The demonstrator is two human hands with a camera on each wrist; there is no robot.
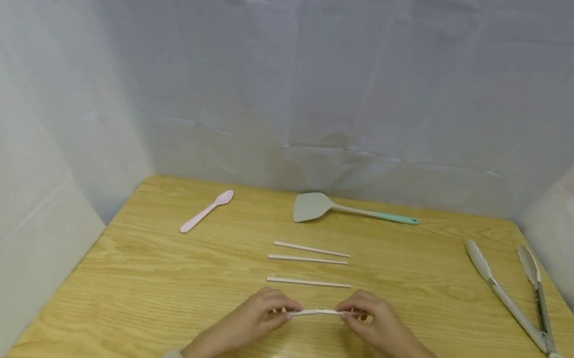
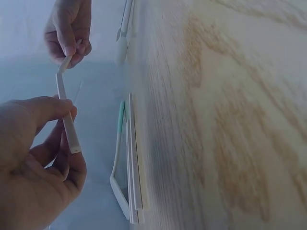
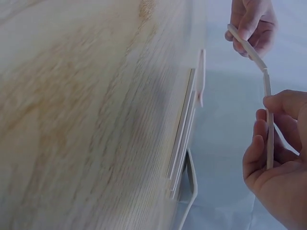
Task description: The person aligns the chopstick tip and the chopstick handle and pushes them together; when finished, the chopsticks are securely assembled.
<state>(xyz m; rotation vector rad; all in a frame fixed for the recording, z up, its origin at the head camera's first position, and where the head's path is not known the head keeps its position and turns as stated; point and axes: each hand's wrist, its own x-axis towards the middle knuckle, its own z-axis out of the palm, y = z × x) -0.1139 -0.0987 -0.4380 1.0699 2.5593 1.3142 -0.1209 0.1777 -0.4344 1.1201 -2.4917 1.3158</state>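
Note:
Between them, my left hand (image 1: pixel 255 319) and right hand (image 1: pixel 382 329) hold a pale chopstick (image 1: pixel 317 312) above the front part of the table, one hand at each end. My left thumb and fingers pinch the thicker end, which pokes out below the thumb in the left wrist view. In the right wrist view, the right thumb and fingers grip the other half. The chopstick (image 3: pixel 266 82) is bent at an angle near its middle, with a cracked edge at the bend; the halves still appear joined. Just beyond the hands lies a whole chopstick (image 1: pixel 309 283).
Two more chopsticks (image 1: pixel 307 260) lie farther back on the wooden table (image 1: pixel 145 281). Behind them is a grey spatula (image 1: pixel 311 208) with a green handle end. A pink spoon (image 1: pixel 206 212) is at back left, spread tongs (image 1: pixel 518 313) at right. White sheeting (image 1: pixel 245 78) surrounds the table.

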